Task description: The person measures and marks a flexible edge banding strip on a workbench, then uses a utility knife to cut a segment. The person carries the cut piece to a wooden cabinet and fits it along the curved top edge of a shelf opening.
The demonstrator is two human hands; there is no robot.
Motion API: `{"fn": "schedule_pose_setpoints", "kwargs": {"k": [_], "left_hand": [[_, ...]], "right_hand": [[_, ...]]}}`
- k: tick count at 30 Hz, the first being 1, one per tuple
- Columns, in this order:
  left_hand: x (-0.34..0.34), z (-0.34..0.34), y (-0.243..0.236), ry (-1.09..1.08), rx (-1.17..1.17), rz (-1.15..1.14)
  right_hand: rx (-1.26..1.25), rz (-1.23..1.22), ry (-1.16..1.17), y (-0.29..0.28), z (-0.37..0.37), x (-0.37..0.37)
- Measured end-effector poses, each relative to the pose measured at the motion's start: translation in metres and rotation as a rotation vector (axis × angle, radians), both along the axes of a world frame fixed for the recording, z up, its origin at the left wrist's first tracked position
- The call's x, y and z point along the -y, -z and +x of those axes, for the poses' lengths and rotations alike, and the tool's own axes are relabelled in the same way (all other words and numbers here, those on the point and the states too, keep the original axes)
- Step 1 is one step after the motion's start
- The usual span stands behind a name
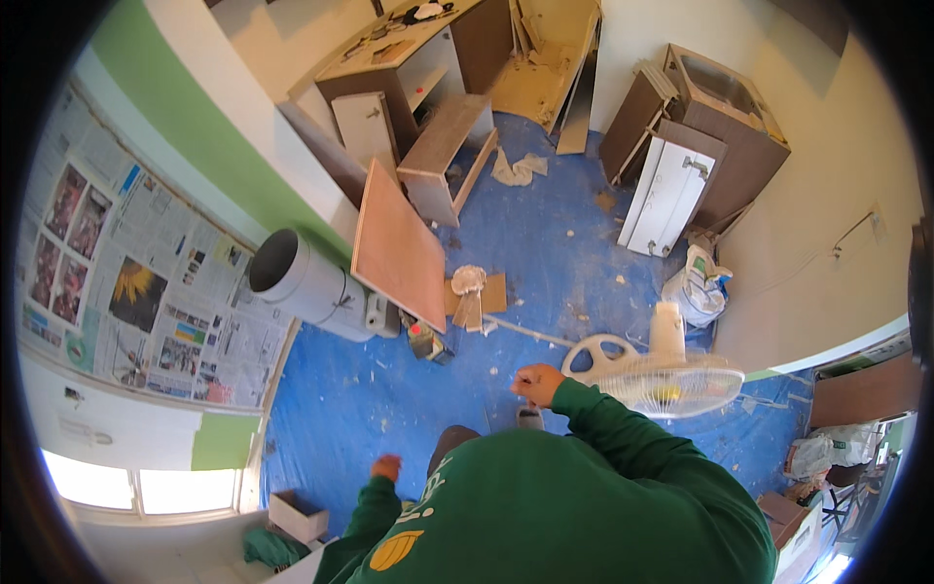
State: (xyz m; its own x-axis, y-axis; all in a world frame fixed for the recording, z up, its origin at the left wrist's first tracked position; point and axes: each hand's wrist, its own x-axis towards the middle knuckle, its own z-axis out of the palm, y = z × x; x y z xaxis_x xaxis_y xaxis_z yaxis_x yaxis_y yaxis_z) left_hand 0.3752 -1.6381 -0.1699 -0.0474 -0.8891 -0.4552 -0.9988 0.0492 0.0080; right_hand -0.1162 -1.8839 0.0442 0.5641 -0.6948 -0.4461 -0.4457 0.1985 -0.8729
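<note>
My right hand (pixel 535 385) is raised in front of my body with its fingers curled in; whether it holds something small is unclear. A white standing fan (pixel 686 384) lies tipped over just beside it, its ring-shaped base (pixel 589 346) to the back. Lower left, my left hand (pixel 385 467) hangs by my side, small and blurred, its fingers hard to make out. My shoe (pixel 529 419) shows below the right hand on the blue floor sheet (pixel 486 380). Ahead lie cardboard scraps (pixel 491 292) and a small dark container (pixel 430 346).
A white cylinder (pixel 326 302) and plywood panel (pixel 394 253) stand left, beside a newspaper-covered wall (pixel 136 282). Dismantled cabinets (pixel 418 68) fill the back, with another cabinet stack (pixel 730 156) and a white sack (pixel 696 292) right. A box (pixel 297 516) sits at lower left.
</note>
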Motion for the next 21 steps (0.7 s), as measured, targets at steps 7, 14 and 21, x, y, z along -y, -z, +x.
{"fn": "schedule_pose_setpoints", "kwargs": {"k": [7, 14, 21], "left_hand": [[0.012, -0.007, 0.034, -0.377, -0.152, 0.469], [0.246, 0.056, 0.026, -0.112, -0.125, 0.531], [0.580, -0.006, 0.007, -0.662, -0.873, 0.062]], "right_hand": [[0.091, -0.097, 0.226, 0.040, 0.003, 0.168], [0.143, 0.622, 0.055, 0.009, -0.020, 0.235], [-0.134, -0.039, 0.051, 0.050, -0.030, 0.327]]}}
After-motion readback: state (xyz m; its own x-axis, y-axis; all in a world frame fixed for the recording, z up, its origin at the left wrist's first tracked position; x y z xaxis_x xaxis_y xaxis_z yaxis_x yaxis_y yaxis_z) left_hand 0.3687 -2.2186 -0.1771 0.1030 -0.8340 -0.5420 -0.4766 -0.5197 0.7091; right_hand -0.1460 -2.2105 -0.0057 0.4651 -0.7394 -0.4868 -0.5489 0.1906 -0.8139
